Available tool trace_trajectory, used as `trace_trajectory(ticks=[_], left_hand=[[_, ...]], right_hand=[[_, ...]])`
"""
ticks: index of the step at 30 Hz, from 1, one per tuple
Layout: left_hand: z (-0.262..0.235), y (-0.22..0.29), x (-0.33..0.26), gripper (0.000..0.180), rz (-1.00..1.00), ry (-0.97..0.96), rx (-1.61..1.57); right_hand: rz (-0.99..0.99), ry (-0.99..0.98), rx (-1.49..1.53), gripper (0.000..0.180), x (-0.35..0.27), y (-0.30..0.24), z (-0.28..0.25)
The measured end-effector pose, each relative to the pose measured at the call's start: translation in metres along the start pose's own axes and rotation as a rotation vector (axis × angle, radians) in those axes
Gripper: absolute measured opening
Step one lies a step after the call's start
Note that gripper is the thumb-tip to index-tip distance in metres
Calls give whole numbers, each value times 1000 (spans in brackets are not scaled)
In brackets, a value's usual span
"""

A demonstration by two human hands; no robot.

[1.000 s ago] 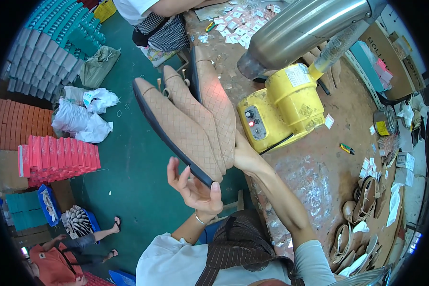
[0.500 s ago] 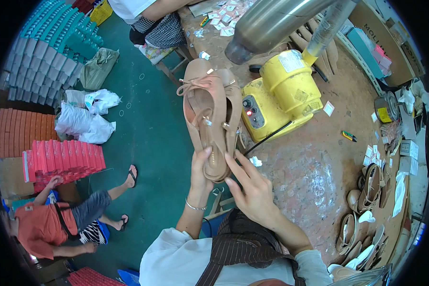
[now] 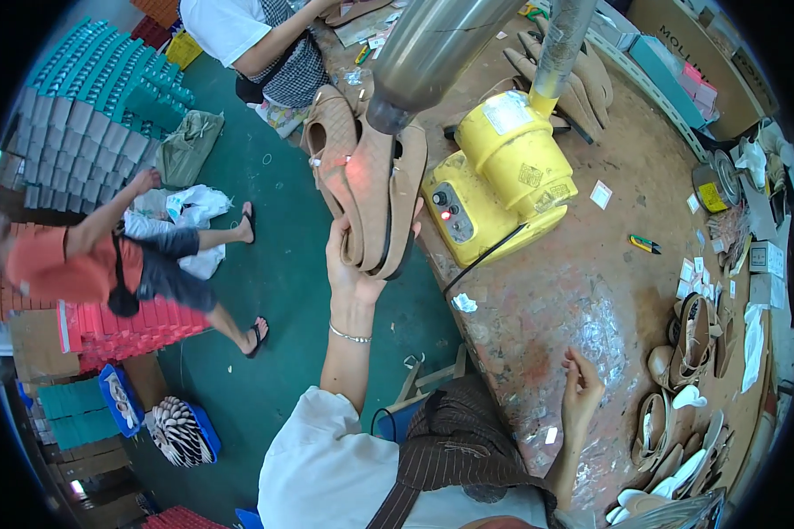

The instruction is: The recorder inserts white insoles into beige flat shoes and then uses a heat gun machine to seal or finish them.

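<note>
My left hand (image 3: 357, 271) is closed round the lower end of a pair of tan flat shoes (image 3: 372, 198), held together and raised left of the bench. Their upper part lies just below the mouth of a steel nozzle (image 3: 432, 53), and a reddish glow falls on one shoe. That nozzle belongs to a yellow hot-air blower (image 3: 525, 163) with a lit red lamp, right of the shoes. My right hand (image 3: 582, 385) is apart from them, over the near part of the bench, fingers loosely bent and nothing visible in it. A small white tag (image 3: 551, 435) lies beside it.
The worn bench (image 3: 538, 331) carries more tan shoes (image 3: 695, 339) at right, a yellow-green cutter (image 3: 645, 244) and scattered paper tags. A person in white (image 3: 229, 35) works at the far end. Another person in orange (image 3: 79, 264) is at left near stacked boxes (image 3: 84, 132).
My left hand has raised and turned the shoes to beneath the nozzle. My right hand has let go of them and moved right and down over the bench. The person in orange has shifted.
</note>
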State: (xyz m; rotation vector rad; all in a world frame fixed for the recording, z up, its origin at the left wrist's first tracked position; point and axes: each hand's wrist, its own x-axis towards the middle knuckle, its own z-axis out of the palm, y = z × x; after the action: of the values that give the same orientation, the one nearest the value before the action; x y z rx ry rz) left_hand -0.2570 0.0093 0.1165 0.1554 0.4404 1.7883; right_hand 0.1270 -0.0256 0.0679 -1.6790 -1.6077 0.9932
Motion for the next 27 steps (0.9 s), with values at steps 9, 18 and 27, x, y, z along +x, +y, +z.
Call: trace_trajectory(ticks=[9, 18, 27], left_hand=[[4, -7, 3, 67, -5, 60, -172], [-47, -2, -55, 68, -224, -34, -344], [-88, -66, -139, 63, -618, 120, 597]], right_hand=[[-104, -19, -120, 25, 6, -2, -8], [-123, 16, -177, 25, -9, 2, -20], [-52, 65, -319, 30, -42, 34, -50]])
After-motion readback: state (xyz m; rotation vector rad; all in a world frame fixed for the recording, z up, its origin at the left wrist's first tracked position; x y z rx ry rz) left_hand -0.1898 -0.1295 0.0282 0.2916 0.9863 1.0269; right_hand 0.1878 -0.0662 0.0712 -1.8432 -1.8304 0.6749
